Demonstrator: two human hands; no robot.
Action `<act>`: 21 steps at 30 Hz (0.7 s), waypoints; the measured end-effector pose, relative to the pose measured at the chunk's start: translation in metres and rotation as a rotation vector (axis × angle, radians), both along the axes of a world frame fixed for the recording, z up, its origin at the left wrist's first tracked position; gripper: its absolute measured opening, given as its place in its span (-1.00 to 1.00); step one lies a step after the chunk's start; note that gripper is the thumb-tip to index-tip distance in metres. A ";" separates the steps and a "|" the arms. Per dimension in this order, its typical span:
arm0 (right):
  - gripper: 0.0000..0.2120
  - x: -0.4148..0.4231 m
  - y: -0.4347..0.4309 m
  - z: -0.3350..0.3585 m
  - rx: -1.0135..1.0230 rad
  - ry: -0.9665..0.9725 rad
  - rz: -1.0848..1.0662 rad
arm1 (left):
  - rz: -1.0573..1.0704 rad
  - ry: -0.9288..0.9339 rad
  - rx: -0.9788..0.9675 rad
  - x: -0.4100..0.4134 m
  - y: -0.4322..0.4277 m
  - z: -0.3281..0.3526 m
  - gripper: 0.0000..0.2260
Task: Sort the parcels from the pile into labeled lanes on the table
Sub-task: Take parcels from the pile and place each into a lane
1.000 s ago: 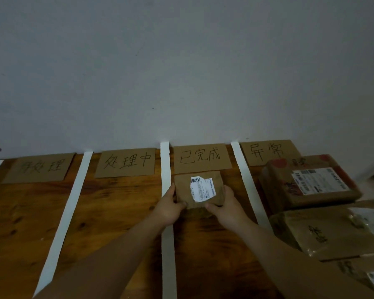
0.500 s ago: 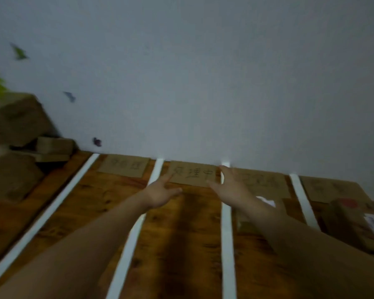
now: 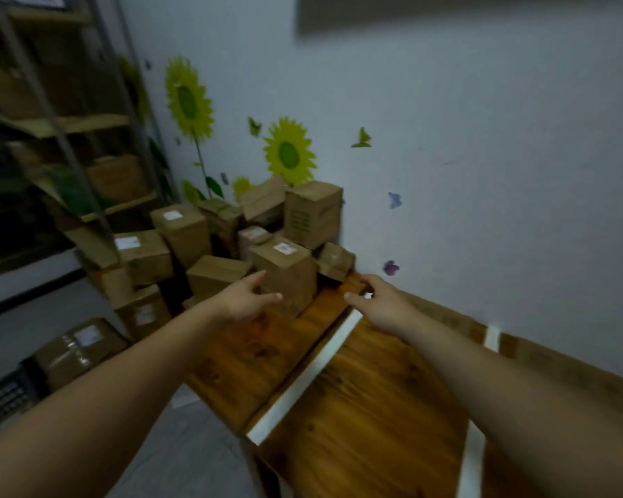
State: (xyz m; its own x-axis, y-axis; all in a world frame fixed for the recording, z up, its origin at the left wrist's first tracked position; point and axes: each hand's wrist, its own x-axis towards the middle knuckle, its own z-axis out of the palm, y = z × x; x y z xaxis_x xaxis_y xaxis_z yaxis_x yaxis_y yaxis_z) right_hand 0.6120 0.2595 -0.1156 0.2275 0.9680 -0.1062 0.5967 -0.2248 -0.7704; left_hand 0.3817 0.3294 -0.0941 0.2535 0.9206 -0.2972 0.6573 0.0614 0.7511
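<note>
Both left hand (image 3: 246,300) and right hand (image 3: 379,299): fingers spread, holding nothing.

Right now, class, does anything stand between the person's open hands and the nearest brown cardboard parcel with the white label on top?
Nothing visible does. The left hand overlaps the near face of the brown cardboard parcel, touching or not I cannot tell; only bare wooden table lies between that parcel and the right hand.

Dim, bluish indoor light, motion blur throughout (worst at the edges), wide-angle bending of straight lines.
</note>
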 end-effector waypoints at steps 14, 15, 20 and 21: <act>-0.39 -0.092 0.229 -0.037 0.010 -0.259 0.156 | -0.013 0.083 0.045 -0.082 0.184 -0.018 -0.36; -0.39 -0.092 0.244 -0.044 0.003 -0.326 0.178 | -0.025 0.092 0.029 -0.076 0.200 -0.022 -0.36; -0.40 -0.086 0.276 -0.083 -0.183 -0.607 0.325 | -0.112 0.137 -0.042 -0.046 0.261 -0.050 -0.32; -0.42 -0.084 0.274 -0.090 -0.189 -0.623 0.324 | -0.134 0.149 -0.041 -0.040 0.268 -0.055 -0.35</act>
